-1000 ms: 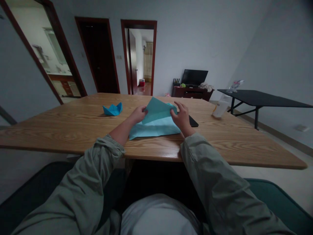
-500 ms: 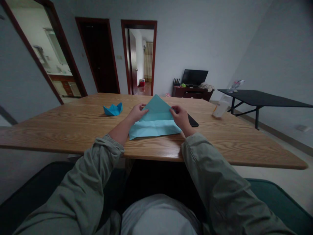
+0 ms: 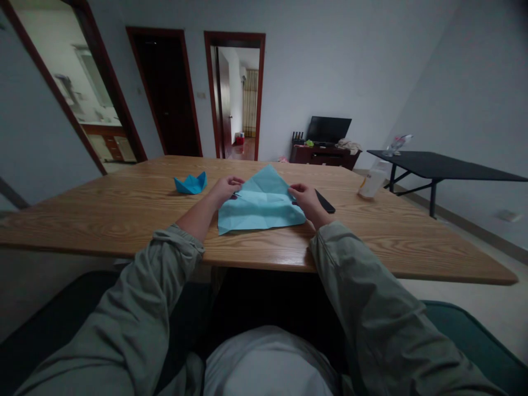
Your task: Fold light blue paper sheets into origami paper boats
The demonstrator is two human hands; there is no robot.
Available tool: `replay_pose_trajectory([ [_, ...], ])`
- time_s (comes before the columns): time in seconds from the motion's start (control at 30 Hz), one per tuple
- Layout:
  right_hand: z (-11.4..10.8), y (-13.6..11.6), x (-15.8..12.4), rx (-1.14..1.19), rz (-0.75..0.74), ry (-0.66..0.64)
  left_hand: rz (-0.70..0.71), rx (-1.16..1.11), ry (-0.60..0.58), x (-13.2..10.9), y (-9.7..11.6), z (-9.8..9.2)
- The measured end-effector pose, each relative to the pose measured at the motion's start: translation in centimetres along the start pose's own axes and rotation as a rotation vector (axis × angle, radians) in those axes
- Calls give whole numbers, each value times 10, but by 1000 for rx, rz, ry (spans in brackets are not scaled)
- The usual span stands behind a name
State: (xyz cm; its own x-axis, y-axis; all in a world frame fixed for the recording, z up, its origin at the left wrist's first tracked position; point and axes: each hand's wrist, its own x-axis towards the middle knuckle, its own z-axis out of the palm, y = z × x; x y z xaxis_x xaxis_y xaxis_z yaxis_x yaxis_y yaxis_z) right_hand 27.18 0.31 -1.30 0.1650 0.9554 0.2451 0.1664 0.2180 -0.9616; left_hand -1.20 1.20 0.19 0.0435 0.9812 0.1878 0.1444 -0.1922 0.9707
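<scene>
A light blue sheet of paper [image 3: 264, 204] with crease lines lies spread in front of me, one corner pointing away. My left hand [image 3: 226, 190] is closed on its left edge, fingers bent and partly hidden by one another. On the opposite side, my right hand [image 3: 306, 199] pinches the right edge between thumb and fingers. A folded paper boat [image 3: 191, 183] in deeper blue stands to the left of my left hand. Just beyond my right hand rests a flat black object, perhaps a phone [image 3: 325, 202], partly covered by that hand.
All this is on a wooden table [image 3: 124, 220] with angled sides. A translucent white bottle [image 3: 372, 181] stands at its right. Past it is a black folding table [image 3: 445, 164]. A television [image 3: 329, 130] sits on a low cabinet by the far wall.
The raised upper flap of the paper has opened out and lowered, so the creased inner face shows. My hands have moved slightly apart, the left one farther left.
</scene>
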Motion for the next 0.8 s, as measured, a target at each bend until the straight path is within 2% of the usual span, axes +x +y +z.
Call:
replay_pose_trajectory([
  [0.1, -1, -1, -2, 113, 55, 37, -36, -205, -34, 2, 1, -3],
  [0.2, -2, 1, 0, 271, 84, 56, -7, -372, -122, -2, 3, -4],
  [0.37, 0, 2, 5, 495, 105, 41, 69, -235, -255, -10, 1, 0],
  [0.43, 0, 0, 6, 528, 132, 24, 83, -167, -232, -10, -1, 2],
  [0.57, -5, -8, 4, 551, 181, -76, 76, -151, -89, -4, -3, 3],
  [0.7, -7, -13, -2, 510, 102, -197, 68, -189, 18, -1, 0, 2],
  [0.8, -3, -11, -2, 524, 112, -205, 73, -220, 41, -1, 2, 2],
])
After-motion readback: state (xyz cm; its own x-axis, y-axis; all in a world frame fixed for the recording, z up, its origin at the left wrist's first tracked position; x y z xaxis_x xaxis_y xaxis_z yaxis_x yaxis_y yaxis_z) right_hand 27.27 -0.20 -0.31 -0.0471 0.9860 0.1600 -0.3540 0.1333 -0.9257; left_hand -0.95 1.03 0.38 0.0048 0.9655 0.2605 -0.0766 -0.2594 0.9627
